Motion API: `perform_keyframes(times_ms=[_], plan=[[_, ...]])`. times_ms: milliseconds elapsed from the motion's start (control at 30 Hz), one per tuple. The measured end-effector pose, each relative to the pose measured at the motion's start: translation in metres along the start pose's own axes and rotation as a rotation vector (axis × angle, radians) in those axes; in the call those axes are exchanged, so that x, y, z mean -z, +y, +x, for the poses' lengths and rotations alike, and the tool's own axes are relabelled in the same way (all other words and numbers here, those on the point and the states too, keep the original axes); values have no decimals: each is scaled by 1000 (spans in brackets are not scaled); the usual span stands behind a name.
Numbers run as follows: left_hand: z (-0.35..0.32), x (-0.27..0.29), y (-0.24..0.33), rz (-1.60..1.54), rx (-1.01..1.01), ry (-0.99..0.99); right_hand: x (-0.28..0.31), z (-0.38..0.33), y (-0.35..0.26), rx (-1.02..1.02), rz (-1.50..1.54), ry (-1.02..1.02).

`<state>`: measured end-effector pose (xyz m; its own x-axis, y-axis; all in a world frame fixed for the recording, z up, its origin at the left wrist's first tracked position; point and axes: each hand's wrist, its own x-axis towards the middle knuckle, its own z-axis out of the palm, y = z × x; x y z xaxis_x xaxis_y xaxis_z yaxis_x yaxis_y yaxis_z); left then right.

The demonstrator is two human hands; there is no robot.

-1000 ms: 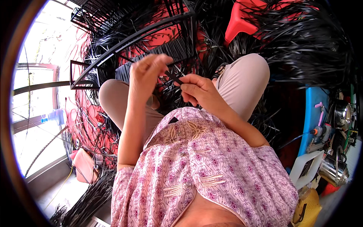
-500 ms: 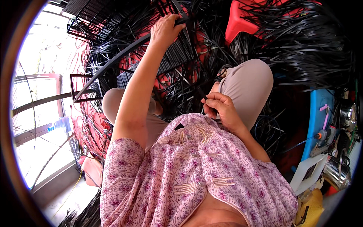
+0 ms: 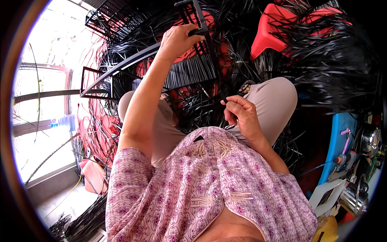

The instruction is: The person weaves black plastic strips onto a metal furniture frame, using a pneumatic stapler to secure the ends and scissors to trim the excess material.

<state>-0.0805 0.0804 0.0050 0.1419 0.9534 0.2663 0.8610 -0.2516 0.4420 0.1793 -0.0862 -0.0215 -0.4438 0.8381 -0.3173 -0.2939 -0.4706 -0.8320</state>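
A black frame (image 3: pixel 125 65) with long straight bars stretches before me, a section of it closely wrapped in black strips (image 3: pixel 191 73). My left hand (image 3: pixel 177 42) reaches far forward, its fingers wrapped round the frame near a corner. Closer to my body, above my right knee, my right hand (image 3: pixel 243 114) is closed in a pinch on a black strip (image 3: pixel 224 99); only a short piece of the strip shows beyond the fingertips, and the rest is lost against the dark heap behind.
Loose black strips (image 3: pixel 318 68) lie in heaps, some over a red plastic stool (image 3: pixel 268 30). Black wire-like racks (image 3: pixel 109 20) stand far left. At right are a blue board (image 3: pixel 334 141) and a shiny metal pot (image 3: pixel 354 193). A pink bag (image 3: pixel 93 176) sits left.
The whole view has shifted, with the scene sitting lower. My left hand still grips the frame. My right hand has turned slightly, still pinching the strip.
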Motion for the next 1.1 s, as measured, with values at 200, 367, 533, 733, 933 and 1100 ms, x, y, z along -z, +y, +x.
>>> perform_keyframes(times_ms=[200, 367, 533, 733, 933, 1100], plan=[[-14, 19, 6, -7, 87, -20, -31, 25, -8, 177, 27, 74], [-25, -31, 19, -22, 114, -78, -33, 57, -11, 314, -45, 305], [-32, -30, 34, -15, 152, -187, -11, 95, -22, 290, -133, 396], [-45, -28, 34, -358, 98, -347, -2, 111, -11, 236, -130, 379], [-52, -26, 27, -513, 33, -433, -1, 95, 4, 159, -120, 387], [-45, -34, 9, -734, 137, -589, 1, 83, 8, 151, -28, 411]])
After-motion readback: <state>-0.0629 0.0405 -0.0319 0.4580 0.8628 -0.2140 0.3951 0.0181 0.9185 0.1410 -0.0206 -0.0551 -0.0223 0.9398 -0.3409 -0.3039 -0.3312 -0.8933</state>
